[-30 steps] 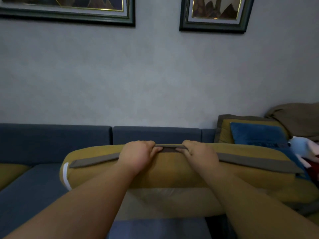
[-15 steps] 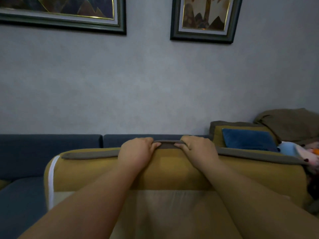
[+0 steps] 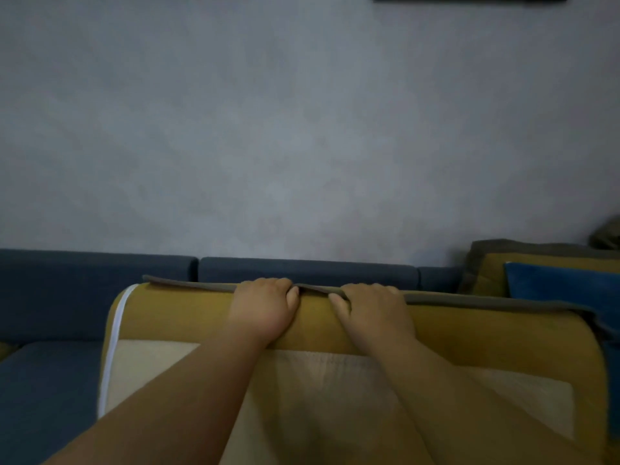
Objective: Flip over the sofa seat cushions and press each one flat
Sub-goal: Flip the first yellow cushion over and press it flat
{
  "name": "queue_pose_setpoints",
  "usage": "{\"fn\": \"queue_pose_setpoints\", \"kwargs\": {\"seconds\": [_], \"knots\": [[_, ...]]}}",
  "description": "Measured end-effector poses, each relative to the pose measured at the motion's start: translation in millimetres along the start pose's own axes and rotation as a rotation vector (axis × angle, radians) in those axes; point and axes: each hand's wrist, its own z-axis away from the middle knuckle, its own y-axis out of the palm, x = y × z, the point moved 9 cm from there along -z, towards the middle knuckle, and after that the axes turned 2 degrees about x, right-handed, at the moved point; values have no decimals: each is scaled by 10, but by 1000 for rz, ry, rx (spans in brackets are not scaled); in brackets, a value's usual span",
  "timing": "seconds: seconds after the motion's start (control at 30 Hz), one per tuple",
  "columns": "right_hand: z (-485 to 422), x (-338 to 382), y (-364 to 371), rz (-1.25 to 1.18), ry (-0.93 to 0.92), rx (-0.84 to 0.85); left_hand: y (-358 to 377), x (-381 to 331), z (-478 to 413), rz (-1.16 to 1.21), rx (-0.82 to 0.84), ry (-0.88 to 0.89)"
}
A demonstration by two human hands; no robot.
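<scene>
- Sofa seat [image 3: 43, 380], blue, shows left of the seat cushion [image 3: 174, 317]: likely the freest side for swinging.
- That seat cushion, mustard, stands on edge with its pale underside toward the person, apparently mid-flip; backrest [image 3: 302, 270] sits just behind its top edge.
- Left hand [image 3: 265, 310] clenches that top edge at the grey flap [image 3: 188, 285], for leverage.
- Right hand [image 3: 372, 310] grasps it just beside.
- Blue pillow [image 3: 553, 283] crowds the cushion's right end: snag risk.

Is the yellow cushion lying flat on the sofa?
No, the left hand and right hand grip the yellow cushion by its top edge, standing upright.
</scene>
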Motion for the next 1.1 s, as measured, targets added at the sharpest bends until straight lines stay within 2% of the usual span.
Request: {"fn": "queue_pose_setpoints", "kwargs": {"seconds": [0.23,0.7,1.1], "knots": [[-667,-310,884,-31,54,18,750,35,-685,18,-37,-48],[-1751,-754,2892,-40,107,32,2704,360,-2006,22,40,-59],[-1891,-854,4559,-68,106,164,4273,654,-2222,28,147,-104]]}}
